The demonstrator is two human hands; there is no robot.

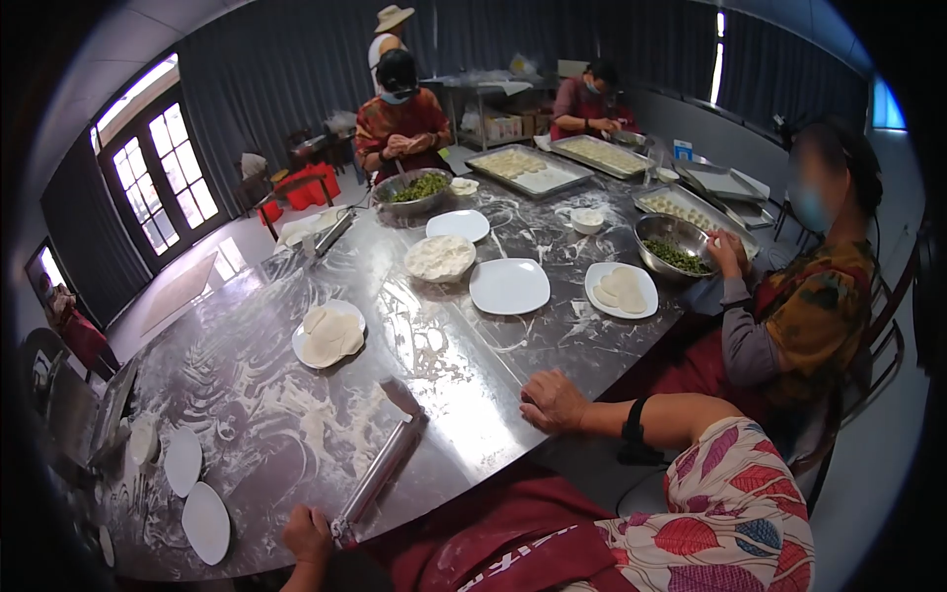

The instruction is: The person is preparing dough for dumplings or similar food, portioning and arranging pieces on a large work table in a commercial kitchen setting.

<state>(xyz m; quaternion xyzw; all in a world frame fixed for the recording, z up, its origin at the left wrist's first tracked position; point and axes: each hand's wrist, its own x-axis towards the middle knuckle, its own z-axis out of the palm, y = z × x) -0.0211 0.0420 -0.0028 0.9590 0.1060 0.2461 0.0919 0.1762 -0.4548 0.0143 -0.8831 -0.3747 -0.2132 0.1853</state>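
Daylight reaches you through the glazed door (173, 148) at left, panes blown out to white, with spill on the floor (225, 262) beside it. A bluish window (890, 105) glows far right. Harsh glare across your metal surface (449, 370), strongest mid-frame. Dark curtains (286, 109), dim background. Your wide lens bends straight lines; corners black, edges soft.

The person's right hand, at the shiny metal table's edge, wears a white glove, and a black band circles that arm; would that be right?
Not quite: the head view shows the right hand bare, not gloved. It is at the edge of the shiny metal table, and a black band circles that arm.
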